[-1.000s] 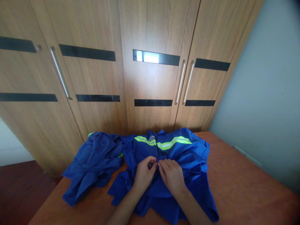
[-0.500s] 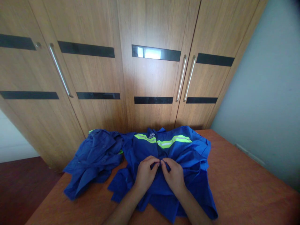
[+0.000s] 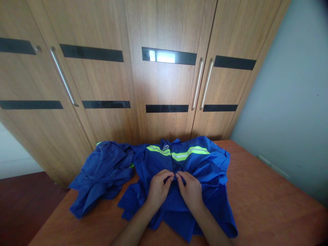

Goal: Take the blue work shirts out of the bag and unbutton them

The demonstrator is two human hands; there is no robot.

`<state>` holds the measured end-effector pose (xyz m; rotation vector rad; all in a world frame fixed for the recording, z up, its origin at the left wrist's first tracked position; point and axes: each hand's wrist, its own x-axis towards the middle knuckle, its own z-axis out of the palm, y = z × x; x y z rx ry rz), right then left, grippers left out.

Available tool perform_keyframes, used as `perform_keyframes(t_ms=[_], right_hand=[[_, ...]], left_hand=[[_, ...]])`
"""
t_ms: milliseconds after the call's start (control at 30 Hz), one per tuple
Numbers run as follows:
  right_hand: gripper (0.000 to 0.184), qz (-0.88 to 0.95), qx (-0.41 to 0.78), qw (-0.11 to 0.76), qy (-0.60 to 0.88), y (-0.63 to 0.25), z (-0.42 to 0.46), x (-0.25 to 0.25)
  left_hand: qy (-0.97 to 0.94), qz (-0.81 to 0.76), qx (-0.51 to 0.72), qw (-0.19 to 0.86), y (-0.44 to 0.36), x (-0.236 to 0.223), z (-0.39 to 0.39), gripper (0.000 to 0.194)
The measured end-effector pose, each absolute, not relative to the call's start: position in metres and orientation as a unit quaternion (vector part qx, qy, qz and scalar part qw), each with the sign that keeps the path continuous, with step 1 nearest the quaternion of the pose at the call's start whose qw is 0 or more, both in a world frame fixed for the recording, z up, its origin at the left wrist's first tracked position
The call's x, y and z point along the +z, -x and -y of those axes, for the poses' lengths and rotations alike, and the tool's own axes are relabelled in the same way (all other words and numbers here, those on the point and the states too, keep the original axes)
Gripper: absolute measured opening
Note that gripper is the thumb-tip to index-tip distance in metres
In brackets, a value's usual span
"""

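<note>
A blue work shirt (image 3: pixel 205 167) with a yellow-green reflective band across the chest lies spread on the brown table (image 3: pixel 269 205). My left hand (image 3: pixel 157 189) pinches the left edge of the shirt's front opening, fingers closed on the cloth. My right hand (image 3: pixel 191 189) pinches the right edge, and the fingertips of both hands meet at the middle of the shirt front. A second blue garment (image 3: pixel 102 174) lies crumpled to the left, apart from both hands.
A wooden wardrobe (image 3: pixel 164 85) with metal handles and black strips stands right behind the table. A pale grey wall (image 3: pixel 294 102) rises on the right. Dark floor shows at the lower left.
Both hands have stayed together at the shirt front, with only small finger movements. The view has shifted slightly downward.
</note>
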<state>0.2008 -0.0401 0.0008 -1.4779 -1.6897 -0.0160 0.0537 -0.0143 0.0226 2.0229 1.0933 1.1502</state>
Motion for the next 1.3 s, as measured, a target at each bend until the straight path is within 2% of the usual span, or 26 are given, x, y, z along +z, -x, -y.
perform_keyframes(t_ms=[600, 800, 933, 1300], right_hand=[[0.025, 0.68, 0.027, 0.452, 0.577, -0.206, 0.035, -0.004], [0.017, 0.71, 0.079, 0.424, 0.557, -0.208, 0.038, 0.001], [0.019, 0.722, 0.102, 0.43, 0.532, -0.209, 0.038, 0.002], [0.028, 0.686, 0.034, 0.461, 0.562, -0.218, 0.033, -0.003]], left_hand=[[-0.768, -0.433, 0.393, 0.262, -0.054, 0.025, 0.014, 0.019], [-0.751, -0.453, 0.41, 0.251, -0.053, 0.022, 0.011, 0.021], [-0.755, -0.445, 0.41, 0.253, -0.052, 0.02, 0.012, 0.024], [-0.803, -0.398, 0.37, 0.245, -0.054, 0.023, 0.017, 0.034]])
